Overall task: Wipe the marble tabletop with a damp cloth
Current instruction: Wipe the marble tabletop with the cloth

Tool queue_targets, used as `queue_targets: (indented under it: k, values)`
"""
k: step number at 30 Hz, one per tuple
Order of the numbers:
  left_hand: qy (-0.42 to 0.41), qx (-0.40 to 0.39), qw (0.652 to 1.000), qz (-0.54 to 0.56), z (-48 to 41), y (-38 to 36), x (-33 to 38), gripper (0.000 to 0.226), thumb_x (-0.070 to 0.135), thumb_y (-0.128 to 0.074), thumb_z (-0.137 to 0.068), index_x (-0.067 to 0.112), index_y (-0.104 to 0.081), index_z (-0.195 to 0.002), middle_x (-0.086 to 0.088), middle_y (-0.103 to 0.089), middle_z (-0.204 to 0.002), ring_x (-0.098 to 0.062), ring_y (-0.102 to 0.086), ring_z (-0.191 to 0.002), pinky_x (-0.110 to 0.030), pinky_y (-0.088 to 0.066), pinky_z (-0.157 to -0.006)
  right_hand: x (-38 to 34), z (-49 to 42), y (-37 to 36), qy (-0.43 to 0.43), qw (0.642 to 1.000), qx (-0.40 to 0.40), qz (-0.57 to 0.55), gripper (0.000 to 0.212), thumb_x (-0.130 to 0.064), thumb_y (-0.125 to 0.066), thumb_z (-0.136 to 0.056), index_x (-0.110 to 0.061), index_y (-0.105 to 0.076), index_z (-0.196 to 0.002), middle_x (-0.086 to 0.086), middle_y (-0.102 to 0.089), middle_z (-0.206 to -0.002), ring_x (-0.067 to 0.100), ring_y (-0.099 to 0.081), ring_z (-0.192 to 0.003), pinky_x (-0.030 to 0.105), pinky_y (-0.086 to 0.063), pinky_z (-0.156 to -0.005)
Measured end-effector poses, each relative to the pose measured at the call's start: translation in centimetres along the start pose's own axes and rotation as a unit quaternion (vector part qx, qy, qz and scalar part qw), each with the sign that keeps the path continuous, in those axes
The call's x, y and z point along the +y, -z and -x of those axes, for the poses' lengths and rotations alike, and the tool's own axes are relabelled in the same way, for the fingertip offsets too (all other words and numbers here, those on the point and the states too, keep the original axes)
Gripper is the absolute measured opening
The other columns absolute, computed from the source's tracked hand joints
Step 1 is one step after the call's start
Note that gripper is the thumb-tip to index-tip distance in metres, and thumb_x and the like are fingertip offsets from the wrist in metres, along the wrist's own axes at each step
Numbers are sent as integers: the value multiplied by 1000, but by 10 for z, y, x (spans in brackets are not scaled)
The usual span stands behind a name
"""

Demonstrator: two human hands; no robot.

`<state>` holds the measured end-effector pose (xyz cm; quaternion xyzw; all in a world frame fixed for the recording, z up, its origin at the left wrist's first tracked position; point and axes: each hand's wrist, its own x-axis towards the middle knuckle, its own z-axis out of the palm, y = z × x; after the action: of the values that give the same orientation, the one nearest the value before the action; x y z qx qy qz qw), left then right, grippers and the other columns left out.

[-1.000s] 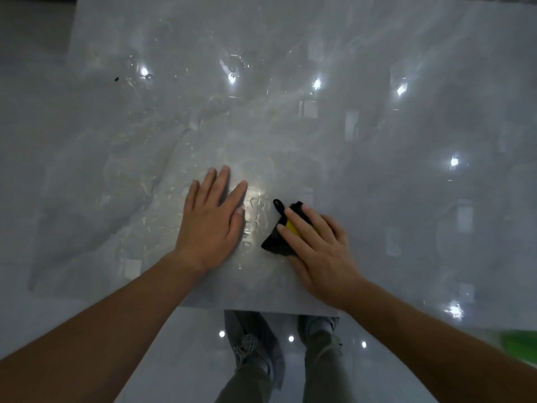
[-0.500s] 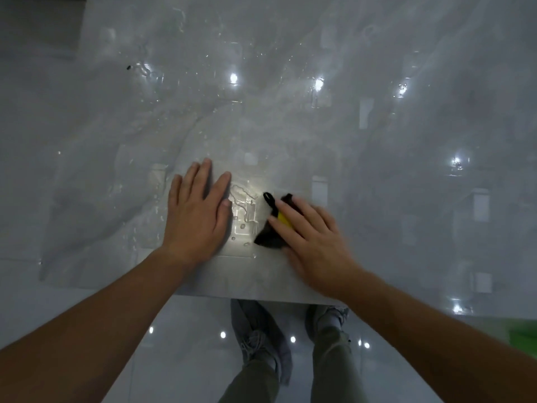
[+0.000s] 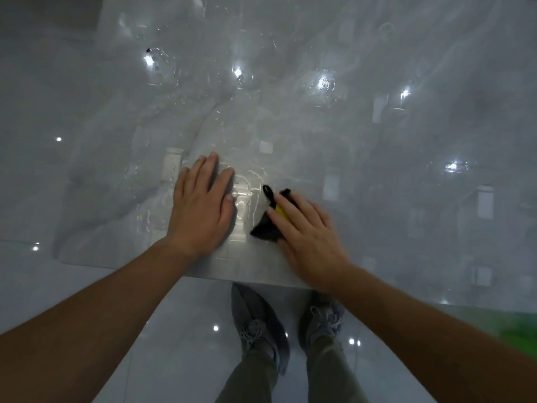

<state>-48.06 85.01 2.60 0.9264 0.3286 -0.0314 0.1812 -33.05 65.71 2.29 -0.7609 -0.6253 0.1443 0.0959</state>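
A glossy grey marble tabletop (image 3: 334, 135) fills most of the view, wet with streaks and droplets. My right hand (image 3: 308, 237) presses flat on a small black cloth with a yellow patch (image 3: 266, 228) near the table's front edge; most of the cloth is under my fingers. My left hand (image 3: 200, 210) lies flat on the marble just left of the cloth, fingers together, holding nothing. A thin pool of water (image 3: 244, 196) shines between the two hands.
The table's front edge (image 3: 250, 279) runs just below my wrists. Beneath it are a shiny tiled floor (image 3: 180, 330) and my two grey shoes (image 3: 258, 324). A green object (image 3: 520, 330) shows at the lower right edge. A small dark speck (image 3: 148, 50) sits far left.
Both hands and the cloth have stayed almost in place on the marble; the view has shifted a little, so the hands sit slightly lower and further left on the table.
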Motion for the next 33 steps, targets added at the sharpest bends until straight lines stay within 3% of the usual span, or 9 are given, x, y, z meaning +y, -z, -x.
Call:
queue_targets:
  k: [3, 5, 8, 16, 18, 24, 25, 29, 33]
  values:
    - [10, 9, 1000, 1, 10, -3, 1, 54, 37, -27, -99, 18, -43, -148, -13, -23, -165, -30, -13, -154, -50, -7, -124, 26, -9, 6, 15, 1000, -4, -5, 57, -28, -47, -97, -19, -40, -153, 6, -31, -164, 31, -31, -151, 51, -31, -117]
    - [8, 15, 1000, 5, 14, -5, -1, 54, 36, -28, -99, 19, -43, -148, -13, -23, -165, -29, -13, -154, -50, -8, -125, 43, -48, 17, -93, 993, 52, -42, 60, -25, -48, -95, -17, -38, -154, 6, -29, -165, 32, -30, -150, 54, -33, -115]
    - [3, 23, 1000, 6, 14, -8, -6, 56, 36, -27, -99, 19, -43, -150, -12, -23, -165, -29, -13, -154, -50, -8, -125, 39, -99, 23, -223, 969, 84, -62, 57, -25, -44, -102, -20, -31, -157, 3, -22, -168, 27, -18, -154, 47, -21, -120]
    - [16, -2, 1000, 0, 13, -6, -4, 60, 37, -23, -97, 20, -39, -153, -10, -19, -167, -27, -9, -155, -48, -5, -125, 18, -5, 0, 37, 999, 1, -3, 54, -30, -45, -98, -17, -44, -151, 6, -35, -163, 29, -30, -151, 47, -27, -118]
    - [20, -10, 1000, -8, 14, -4, -2, 61, 39, -22, -97, 21, -37, -154, -10, -16, -168, -27, -6, -156, -49, -3, -125, 41, 2, 6, 22, 1000, 2, 0, 56, -30, -43, -98, -19, -43, -152, 4, -34, -163, 27, -29, -152, 47, -27, -118]
    - [79, -4, 994, -69, 34, -8, 8, 62, 48, -19, -99, 26, -28, -156, -13, -9, -168, -30, -2, -156, -61, -1, -121, 39, -47, 20, -202, 976, 57, -65, 58, -24, -48, -101, -20, -33, -157, 2, -23, -168, 29, -19, -154, 48, -20, -120]
    - [89, -10, 993, -71, 38, -10, 10, 63, 48, -18, -98, 25, -28, -156, -13, -11, -168, -31, -3, -155, -63, -3, -121, 28, -45, 17, -190, 978, 56, -59, 59, -24, -50, -99, -20, -34, -156, 3, -23, -167, 30, -19, -153, 49, -22, -120]
    - [111, -13, 992, -51, 41, -16, 13, 65, 51, -19, -97, 27, -26, -158, -11, -9, -169, -30, -2, -156, -62, -2, -121, 7, 7, 1, 6, 1000, 3, -20, 56, -28, -43, -96, -17, -43, -151, 5, -34, -163, 31, -29, -151, 51, -30, -118]
    - [102, -24, 993, -54, 42, -16, 11, 68, 55, -16, -97, 29, -19, -160, -9, -3, -170, -29, 4, -156, -60, 3, -122, 39, 37, 6, 15, 1000, 6, -15, 55, -28, -42, -96, -17, -45, -150, 4, -35, -162, 29, -30, -151, 50, -31, -118]
